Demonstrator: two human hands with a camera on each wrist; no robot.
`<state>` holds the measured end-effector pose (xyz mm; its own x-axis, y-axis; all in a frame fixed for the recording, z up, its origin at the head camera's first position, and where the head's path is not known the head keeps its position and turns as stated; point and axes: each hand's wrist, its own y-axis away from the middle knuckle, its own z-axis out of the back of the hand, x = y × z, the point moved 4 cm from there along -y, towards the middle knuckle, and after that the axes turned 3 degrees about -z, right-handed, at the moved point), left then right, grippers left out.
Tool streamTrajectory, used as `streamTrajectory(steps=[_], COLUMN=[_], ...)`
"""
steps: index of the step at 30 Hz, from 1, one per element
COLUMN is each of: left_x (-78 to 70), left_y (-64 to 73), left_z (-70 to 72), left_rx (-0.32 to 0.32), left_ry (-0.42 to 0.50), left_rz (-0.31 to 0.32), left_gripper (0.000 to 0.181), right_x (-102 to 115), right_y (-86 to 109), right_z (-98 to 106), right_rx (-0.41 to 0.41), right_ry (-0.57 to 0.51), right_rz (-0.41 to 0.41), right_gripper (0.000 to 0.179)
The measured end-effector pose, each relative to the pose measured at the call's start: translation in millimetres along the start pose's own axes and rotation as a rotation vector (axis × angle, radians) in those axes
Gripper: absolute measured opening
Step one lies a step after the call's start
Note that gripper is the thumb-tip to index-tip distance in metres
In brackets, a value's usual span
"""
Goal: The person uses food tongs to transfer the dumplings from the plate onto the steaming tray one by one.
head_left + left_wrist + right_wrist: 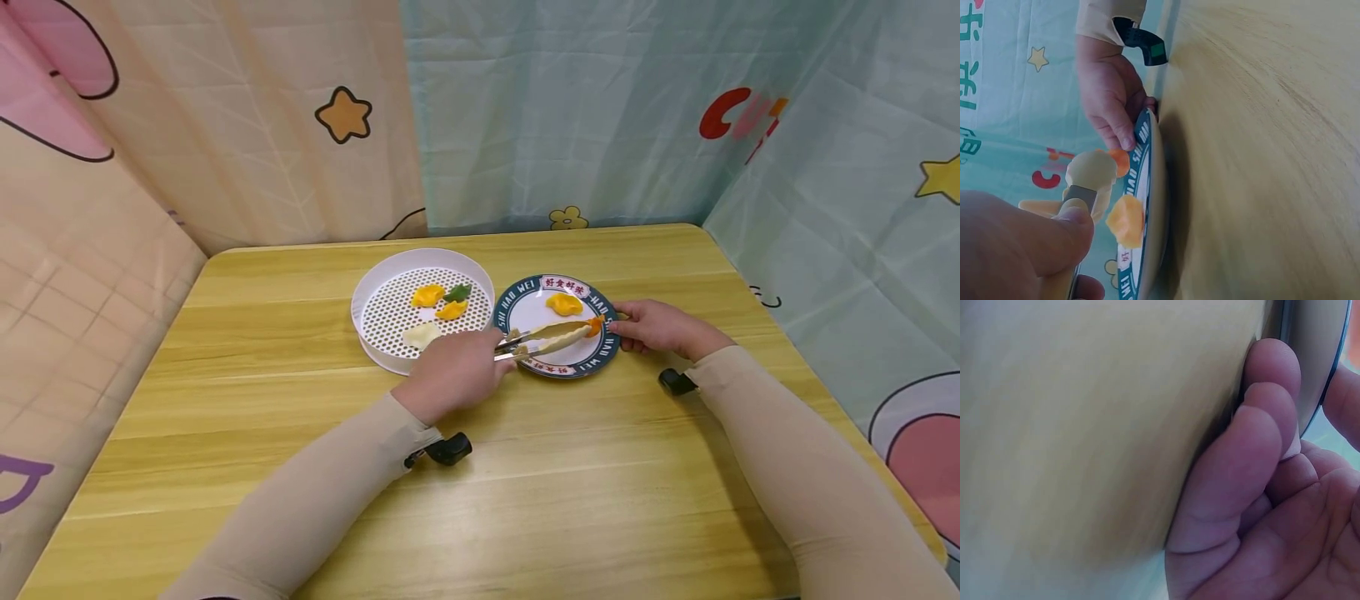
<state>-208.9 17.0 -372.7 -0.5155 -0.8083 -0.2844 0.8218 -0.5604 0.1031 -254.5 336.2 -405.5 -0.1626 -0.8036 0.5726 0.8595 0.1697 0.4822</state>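
Observation:
My left hand [461,371] holds a pair of tongs [551,335] with pale, broad tips, reaching over a plate [510,312] with a dark lettered rim. At the tips, near the plate's right rim, is an orange dumpling [595,326]; whether the tongs pinch it I cannot tell. A yellow dumpling [564,304] lies farther back on the plate. My right hand [658,327] grips the plate's right edge, the thumb [1344,403] on the rim and the fingers curled underneath in the right wrist view. The left wrist view shows the plate edge-on.
Left of the plate stands a white round steamer tray [358,321] with a perforated bottom. In it lie two yellow dumplings [428,296], a green one [457,292] and a whitish one [422,335]. Printed curtains [525,117] enclose the wooden table [225,375] at the back and sides.

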Motion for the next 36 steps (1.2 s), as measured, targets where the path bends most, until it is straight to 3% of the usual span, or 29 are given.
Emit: streamTrajectory(steps=[5,13,22,29,36], left_x=[9.0,34.8,86.0,129.6,155.3], left_y=[12.2,43.2,83.0,107.6,119.2], left_z=[9.7,34.4,63.2,66.2,60.8], left_rx=[-0.020,-0.100,-0.162,-0.157,-0.139], left_ry=[0.022,0.021,0.028,0.048,0.027], left_rz=[0.011,0.029,0.137,0.251,0.316], left_gripper=[0.043,0.031,0.031,0.034,0.035], right_x=[-2,-2,-6,-5,-3], right_y=[-1.7,-1.6,-2.0,-2.8,-1.7], right_z=[0,0,1,1,0], right_rx=[-0.004,0.002,-0.002,0.005,0.008], right_ry=[0.006,0.014,0.019,0.020,0.016], right_rz=[-0.011,0.010,0.019,0.014,0.012], right_gripper=[0.064,0.066,0.063,0.066,0.064])
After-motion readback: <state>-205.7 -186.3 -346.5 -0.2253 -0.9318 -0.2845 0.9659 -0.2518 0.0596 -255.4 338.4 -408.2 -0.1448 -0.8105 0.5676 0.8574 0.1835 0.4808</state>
